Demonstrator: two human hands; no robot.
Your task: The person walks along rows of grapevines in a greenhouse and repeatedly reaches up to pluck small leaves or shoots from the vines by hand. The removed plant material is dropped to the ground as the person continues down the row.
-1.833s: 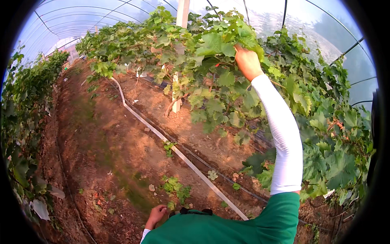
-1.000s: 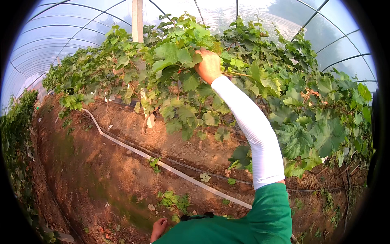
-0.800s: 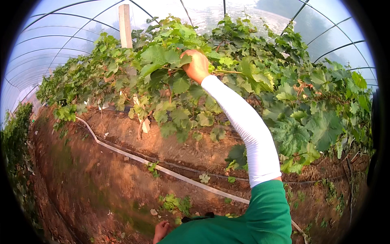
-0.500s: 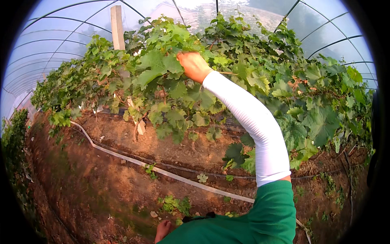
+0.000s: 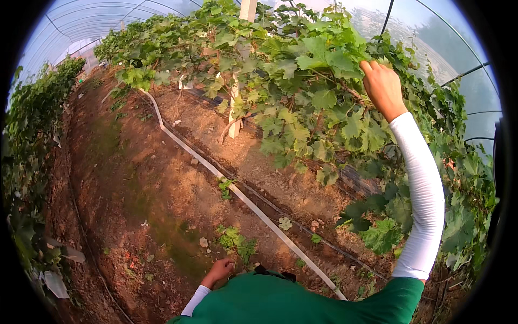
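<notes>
Green shirt: a plain green cloth top (image 5: 302, 297) covers the shoulders along the lower edge.
Left hand: the bare left hand (image 5: 220, 269) is low, beside the body; its fingers curl inward, and the palm is hidden, so I cannot tell whether it pinches anything.
Weeds: a low, bright green leafy clump (image 5: 233, 240) grows on the reddish-brown soil (image 5: 167, 183) just beyond that hand.
Hose: a flat, whitish strip-like hose (image 5: 253, 209) runs diagonally over the soil, with a thin dark line (image 5: 302, 227) near it on the vine side.
Right sleeve: a ribbed white fabric sleeve (image 5: 423, 189) covers the right forearm, which reaches up and forward.
Right hand: the bare right hand (image 5: 384, 89) is raised, its fingers bent and close together at the leaf edge; I cannot tell whether they pinch it.
Vine leaves: the broad, lobed light-green leaves (image 5: 324, 51) are just left of those fingertips, high in the vine row.
Post: a pale, square-sided post (image 5: 234, 110) stands among the foliage.
Tunnel: translucent sheeting (image 5: 442, 40) over dark curved ribs arches behind.
</notes>
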